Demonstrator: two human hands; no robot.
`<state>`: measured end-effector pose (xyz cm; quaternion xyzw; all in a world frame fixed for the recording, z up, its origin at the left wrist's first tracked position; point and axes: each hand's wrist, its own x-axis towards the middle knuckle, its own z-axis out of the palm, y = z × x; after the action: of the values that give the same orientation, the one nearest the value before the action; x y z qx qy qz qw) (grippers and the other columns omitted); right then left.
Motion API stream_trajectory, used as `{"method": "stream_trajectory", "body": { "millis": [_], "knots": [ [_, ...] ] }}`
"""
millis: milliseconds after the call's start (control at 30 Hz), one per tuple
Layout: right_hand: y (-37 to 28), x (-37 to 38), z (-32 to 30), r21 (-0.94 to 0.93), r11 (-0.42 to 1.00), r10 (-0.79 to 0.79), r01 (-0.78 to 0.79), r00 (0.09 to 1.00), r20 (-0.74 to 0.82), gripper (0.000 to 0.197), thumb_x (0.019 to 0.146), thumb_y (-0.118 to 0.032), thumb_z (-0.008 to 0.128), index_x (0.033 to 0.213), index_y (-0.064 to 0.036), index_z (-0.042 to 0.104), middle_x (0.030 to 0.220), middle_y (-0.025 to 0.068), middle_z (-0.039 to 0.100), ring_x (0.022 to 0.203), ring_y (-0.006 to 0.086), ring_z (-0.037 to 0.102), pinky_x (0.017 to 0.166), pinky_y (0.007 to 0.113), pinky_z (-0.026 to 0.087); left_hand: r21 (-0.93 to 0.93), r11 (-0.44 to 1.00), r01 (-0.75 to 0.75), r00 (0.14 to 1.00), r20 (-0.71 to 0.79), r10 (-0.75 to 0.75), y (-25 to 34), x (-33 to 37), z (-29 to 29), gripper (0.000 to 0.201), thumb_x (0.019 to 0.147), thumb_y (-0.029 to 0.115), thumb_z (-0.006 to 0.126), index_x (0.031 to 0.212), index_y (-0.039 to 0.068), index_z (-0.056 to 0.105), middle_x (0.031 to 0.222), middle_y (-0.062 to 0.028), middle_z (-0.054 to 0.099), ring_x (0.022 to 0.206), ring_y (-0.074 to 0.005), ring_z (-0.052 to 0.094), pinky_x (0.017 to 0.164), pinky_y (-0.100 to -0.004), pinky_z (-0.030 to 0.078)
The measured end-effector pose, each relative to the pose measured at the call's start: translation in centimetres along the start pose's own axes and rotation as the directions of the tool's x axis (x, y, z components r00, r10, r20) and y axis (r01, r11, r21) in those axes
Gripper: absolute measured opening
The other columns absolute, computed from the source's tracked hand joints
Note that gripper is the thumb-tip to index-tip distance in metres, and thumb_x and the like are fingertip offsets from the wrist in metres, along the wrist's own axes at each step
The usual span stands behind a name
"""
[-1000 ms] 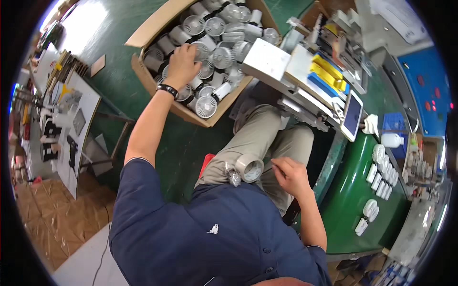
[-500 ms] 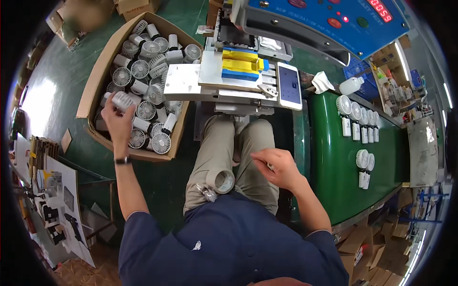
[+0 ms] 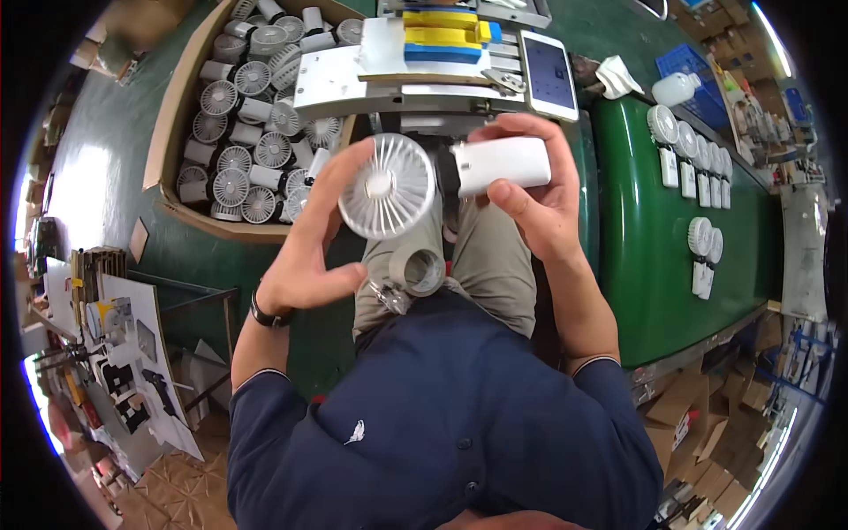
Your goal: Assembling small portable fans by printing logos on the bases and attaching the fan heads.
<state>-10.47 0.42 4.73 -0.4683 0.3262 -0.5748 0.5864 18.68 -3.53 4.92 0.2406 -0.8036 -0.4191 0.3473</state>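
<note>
A white handheld fan [image 3: 402, 199] is held sideways over my lap, its round grille on the left and its white handle [image 3: 505, 165] on the right. A dark neck joins the two. My right hand [image 3: 555, 210] is closed round the handle, thumb below and fingers behind. At the grille's left rim are the fingers of my left hand [image 3: 311, 252], partly hidden behind it, while the thumb stands off below. On my lap sit a roll of tape [image 3: 418, 269] and a small crumpled clear wrapper [image 3: 389, 297].
A carton [image 3: 165, 132] full of similar fans stands at the left. Ahead is a machine bed with a yellow and blue fixture [image 3: 444, 37] and a phone [image 3: 549, 75]. On the green table [image 3: 645, 291] at right, several fans [image 3: 687, 146] lie near a white bottle [image 3: 676, 89].
My left hand has brought the fan from the carton to above my lap. My right hand has risen and taken its handle. The view has tilted, so the machine sits higher.
</note>
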Motion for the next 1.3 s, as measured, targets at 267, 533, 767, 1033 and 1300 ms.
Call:
{"method": "stream_trajectory", "body": {
  "millis": [267, 533, 767, 1033, 1300],
  "knots": [
    [0.7, 0.1, -0.4, -0.186, 0.952, -0.257, 0.242, 0.964, -0.062, 0.064, 0.092, 0.003, 0.080, 0.147, -0.0038, 0.048, 0.140, 0.0204, 0.063, 0.119, 0.0283, 0.067, 0.101, 0.039, 0.057, 0.048, 0.990, 0.130, 0.947, -0.303, -0.110, -1.9, 2.5, 3.2, 0.110, 0.072, 0.024, 0.096, 0.164, 0.001, 0.040, 0.160, -0.0190, 0.051, 0.138, -0.0327, 0.059, 0.117, -0.0409, 0.047],
    [0.6, 0.8, -0.1, -0.265, 0.923, -0.322, 0.278, 0.936, -0.139, 0.062, 0.095, 0.004, 0.073, 0.151, -0.0028, 0.047, 0.142, 0.0166, 0.059, 0.105, 0.0240, 0.066, 0.093, 0.034, 0.056, 0.134, 0.979, 0.152, 0.940, -0.325, -0.102, -2.9, 5.0, -1.1, 0.101, 0.073, 0.028, 0.095, 0.159, 0.002, 0.049, 0.149, -0.0172, 0.062, 0.130, -0.0319, 0.063, 0.113, -0.0396, 0.049],
    [1.1, -1.9, -3.1, -0.537, 0.842, -0.132, 0.048, 0.984, -0.119, 0.048, 0.097, 0.005, 0.069, 0.143, -0.0007, 0.058, 0.138, 0.0117, 0.057, 0.095, 0.0185, 0.062, 0.086, 0.031, 0.053, 0.174, 0.979, 0.111, 0.918, -0.395, -0.035, -6.9, 11.4, -6.6, 0.090, 0.074, 0.025, 0.096, 0.151, 0.000, 0.057, 0.130, -0.0162, 0.072, 0.105, -0.0272, 0.072, 0.096, -0.0371, 0.058],
    [1.5, -3.4, -2.5, -0.630, 0.777, -0.023, -0.012, 0.999, -0.049, 0.039, 0.097, 0.004, 0.069, 0.136, -0.0005, 0.065, 0.130, 0.0107, 0.062, 0.092, 0.0177, 0.063, 0.084, 0.029, 0.052, 0.374, 0.904, 0.207, 0.945, -0.315, -0.086, -9.0, 16.8, -6.5, 0.084, 0.079, 0.037, 0.094, 0.149, 0.003, 0.061, 0.128, -0.0167, 0.073, 0.106, -0.0309, 0.073, 0.097, -0.0394, 0.059],
    [1.9, -3.1, -3.3, -0.695, 0.718, 0.033, -0.040, 0.999, -0.024, 0.039, 0.096, 0.002, 0.070, 0.135, -0.0020, 0.067, 0.122, 0.0088, 0.067, 0.089, 0.0178, 0.066, 0.079, 0.030, 0.053, 0.554, 0.815, 0.170, 0.956, -0.294, 0.001, -8.4, 16.8, -6.7, 0.086, 0.080, 0.051, 0.094, 0.149, 0.009, 0.065, 0.139, -0.0160, 0.068, 0.125, -0.0333, 0.066, 0.105, -0.0436, 0.054]
  ]
}}
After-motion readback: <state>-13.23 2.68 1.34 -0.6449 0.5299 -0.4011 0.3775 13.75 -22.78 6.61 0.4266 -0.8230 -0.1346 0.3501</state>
